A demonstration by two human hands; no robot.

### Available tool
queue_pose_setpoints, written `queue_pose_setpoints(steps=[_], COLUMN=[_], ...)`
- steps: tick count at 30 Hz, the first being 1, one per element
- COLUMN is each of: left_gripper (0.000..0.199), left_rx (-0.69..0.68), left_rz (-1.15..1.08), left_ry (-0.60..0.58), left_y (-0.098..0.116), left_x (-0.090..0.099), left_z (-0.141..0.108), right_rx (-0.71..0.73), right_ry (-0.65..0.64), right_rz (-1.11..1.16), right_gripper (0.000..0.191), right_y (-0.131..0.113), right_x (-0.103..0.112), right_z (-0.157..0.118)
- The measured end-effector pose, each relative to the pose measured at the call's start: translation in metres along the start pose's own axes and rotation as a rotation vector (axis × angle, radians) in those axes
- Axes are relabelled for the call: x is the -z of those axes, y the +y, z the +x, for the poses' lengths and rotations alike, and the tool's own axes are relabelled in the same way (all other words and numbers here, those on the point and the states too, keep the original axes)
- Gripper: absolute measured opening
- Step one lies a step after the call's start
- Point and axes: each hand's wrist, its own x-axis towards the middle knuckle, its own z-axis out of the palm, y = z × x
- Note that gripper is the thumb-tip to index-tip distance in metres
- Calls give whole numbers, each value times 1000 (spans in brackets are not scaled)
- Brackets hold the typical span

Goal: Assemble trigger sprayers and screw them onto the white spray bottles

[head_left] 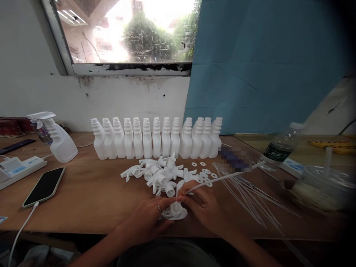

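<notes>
A white spray head (174, 212) is held at the near edge of the worktop (91, 200), between both hands. The left hand (147, 217) is closed on it from the left, the fingers clamped around its body; a ring is worn on one finger. The right hand (204, 207) is set against it from the right, and a thin white tube (222, 178) is pinched between the fingers there, its far end slanting up and to the right.

Just beyond the hands, a heap of loose spray heads (155, 174) is found. To its right, small white washers (204, 171) are scattered, and a fan of further tubes (250, 196) is spread on the worktop.

At the left, a dark phone (44, 186) is laid face up with a white cable (20, 230) plugged in; a power strip (18, 167) is seen behind it.

Farther back, a row of white bottles (157, 138) without heads is stood along the wall, and one finished spray bottle (59, 139) is placed apart at the left. At the right, a clear water bottle (280, 146) is seen, tilted and blurred. A window (128, 31) and a blue sheet (264, 63) are set behind.
</notes>
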Motion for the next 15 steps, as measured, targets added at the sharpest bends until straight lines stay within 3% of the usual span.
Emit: queue_pose_setpoints(steps=[10,15], left_gripper=[47,47], left_rx=[-14,-11], left_rz=[28,60], left_ry=[13,-6], left_y=[0,2], left_x=[-2,0], left_z=[0,1], right_rx=[-20,-12], right_ry=[-75,-49], right_rz=[-10,-17], right_gripper=[12,12], right_y=[-10,-9], right_x=[6,5], right_z=[-18,-16])
